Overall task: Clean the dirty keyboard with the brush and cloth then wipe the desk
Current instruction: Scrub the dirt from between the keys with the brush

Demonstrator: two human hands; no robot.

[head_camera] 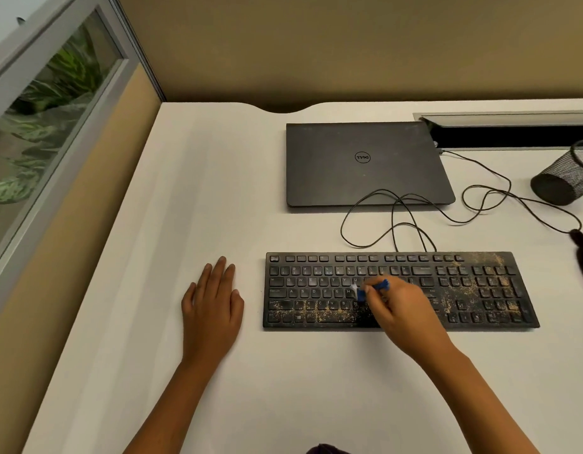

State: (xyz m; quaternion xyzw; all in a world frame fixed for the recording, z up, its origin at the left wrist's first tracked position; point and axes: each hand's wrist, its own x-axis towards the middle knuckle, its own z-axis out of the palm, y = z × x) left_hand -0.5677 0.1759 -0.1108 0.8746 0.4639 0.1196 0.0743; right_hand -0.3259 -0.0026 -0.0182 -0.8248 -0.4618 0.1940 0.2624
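Observation:
A black keyboard [473, 290] lies on the white desk [218, 191], speckled with tan dust along its bottom row and over its right side. My right hand [401, 309] hovers over the keyboard's middle and grips a small blue brush [373, 287], whose white bristles touch the keys near the H and J. My left hand [213, 299] rests flat on the desk just left of the keyboard, fingers straight. No cloth is in view.
A closed dark laptop [365, 163] lies behind the keyboard. A thin black cable [480, 191] loops between them and runs right. A black mesh cup [565, 178] lies tipped at the right edge. A cable slot [513, 132] opens at the back right.

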